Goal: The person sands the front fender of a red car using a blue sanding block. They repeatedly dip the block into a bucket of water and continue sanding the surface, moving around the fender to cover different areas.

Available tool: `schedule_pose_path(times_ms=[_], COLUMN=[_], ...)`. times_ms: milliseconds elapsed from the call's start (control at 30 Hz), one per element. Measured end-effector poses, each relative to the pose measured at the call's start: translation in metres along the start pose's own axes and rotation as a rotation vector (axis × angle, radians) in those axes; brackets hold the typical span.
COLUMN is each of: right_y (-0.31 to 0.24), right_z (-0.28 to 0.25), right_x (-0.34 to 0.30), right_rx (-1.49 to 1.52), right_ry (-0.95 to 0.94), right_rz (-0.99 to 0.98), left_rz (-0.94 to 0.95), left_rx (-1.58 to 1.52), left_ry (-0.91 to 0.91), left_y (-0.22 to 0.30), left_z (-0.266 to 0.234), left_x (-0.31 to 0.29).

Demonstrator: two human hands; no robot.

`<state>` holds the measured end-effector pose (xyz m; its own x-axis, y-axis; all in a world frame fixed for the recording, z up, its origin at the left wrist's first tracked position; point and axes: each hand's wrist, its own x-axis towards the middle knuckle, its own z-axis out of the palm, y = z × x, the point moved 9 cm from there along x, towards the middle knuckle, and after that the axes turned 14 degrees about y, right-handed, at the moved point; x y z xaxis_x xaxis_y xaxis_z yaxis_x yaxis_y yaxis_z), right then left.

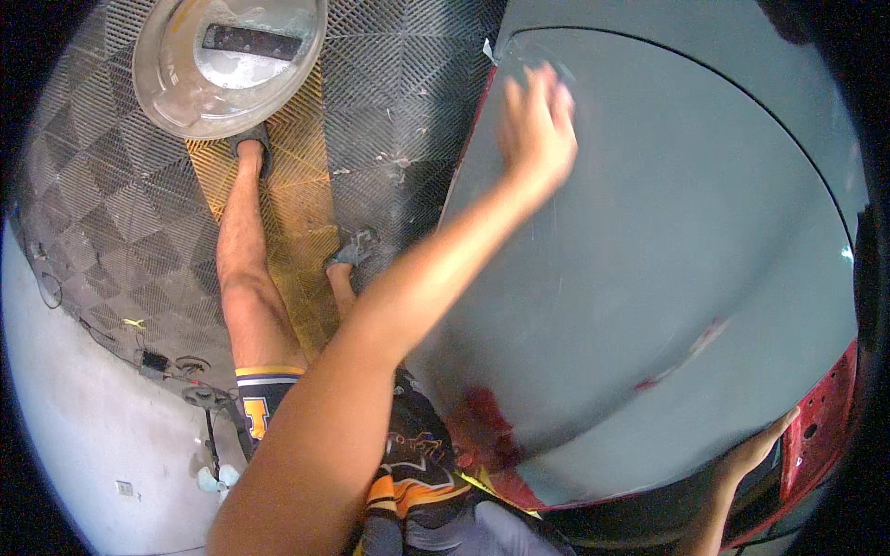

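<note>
Car panel (640, 222) takes the right half of the view, beside the person, and most of it is an even dull grey. The left hand (542, 134) is at its far left part, fingers a little spread; it is blurred, so I cannot tell if it touches or holds something. At the near corner a red patch (487, 422) shows, and farther right a pale and red streak (686, 352). I judge that the broad area is well advanced, while these spots are left. The right hand (756, 454), well apart from the left, is at the near right edge, close to red metal (825, 408); whether it grips, I cannot tell. The panel's surface is curved and softly shining, with faint scratches. In the room, from the left, there are a white wall (102, 445), then a ribbed tile floor (93, 176) with a yellow strip (301, 190), and a basin (167, 79) containing a dark block (252, 43).
</note>
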<state>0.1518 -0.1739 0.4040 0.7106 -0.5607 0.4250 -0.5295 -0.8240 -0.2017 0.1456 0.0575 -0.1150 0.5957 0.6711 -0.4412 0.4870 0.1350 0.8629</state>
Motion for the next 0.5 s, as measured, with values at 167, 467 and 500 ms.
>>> schedule_pose_path(times_ms=[167,467,500], right_y=[0.021,0.000,-0.001], right_z=[-0.027,-0.007,-0.008], right_x=[0.017,-0.001,-0.006], right_rx=[-0.055,-0.023,0.033], right_ry=[0.007,0.060,0.081], right_rz=[-0.120,-0.032,0.028], left_rz=[0.227,0.243,0.283], left_rx=[-0.228,-0.136,-0.163], left_ry=[-0.214,-0.182,-0.215], left_y=[0.037,-0.038,-0.047], left_z=[-0.065,-0.069,-0.086], left_x=[-0.105,-0.107,-0.140])
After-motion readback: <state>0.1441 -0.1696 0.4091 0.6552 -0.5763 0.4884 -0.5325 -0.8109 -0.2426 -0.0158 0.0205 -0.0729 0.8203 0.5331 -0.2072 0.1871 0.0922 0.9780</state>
